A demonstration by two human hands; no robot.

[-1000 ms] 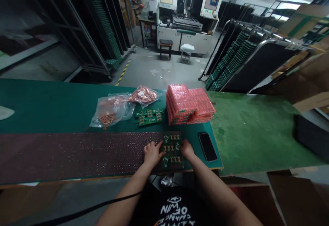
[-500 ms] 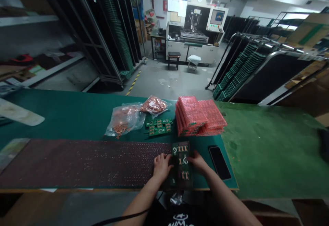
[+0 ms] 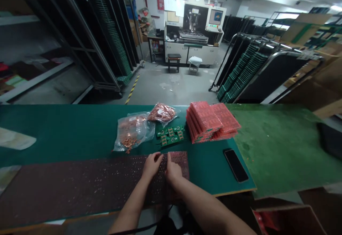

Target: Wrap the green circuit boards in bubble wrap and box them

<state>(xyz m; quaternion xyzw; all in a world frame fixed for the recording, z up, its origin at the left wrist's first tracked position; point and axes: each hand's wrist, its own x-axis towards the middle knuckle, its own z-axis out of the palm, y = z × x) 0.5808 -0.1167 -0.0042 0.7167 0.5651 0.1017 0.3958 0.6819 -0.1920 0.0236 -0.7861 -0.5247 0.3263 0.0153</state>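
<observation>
A long dark reddish bubble wrap sheet (image 3: 88,183) runs along the front of the green table. Near its right end, my left hand (image 3: 153,164) has curled fingers closed at the wrap. Close beside it, my right hand (image 3: 173,171) presses on the wrap with the index finger stretched forward and the other fingers folded in. No circuit board shows around my hands; the wrap covers that spot. Beyond them lie green circuit boards (image 3: 171,136) carrying copper-coloured clips. A clear bag (image 3: 133,131) spills copper pieces, with a second bag (image 3: 162,113) behind it.
A stack of red bubble-wrapped packs (image 3: 205,121) stands at the back right. A black phone (image 3: 236,165) lies near the table's right edge. An open cardboard box (image 3: 288,220) is at the lower right. Wheeled racks (image 3: 245,67) and a machine (image 3: 192,31) stand beyond the table.
The board with copper clips that lay between my hands is now out of sight under the bubble wrap. Both hands have moved left and closer together. The camera view has shifted.
</observation>
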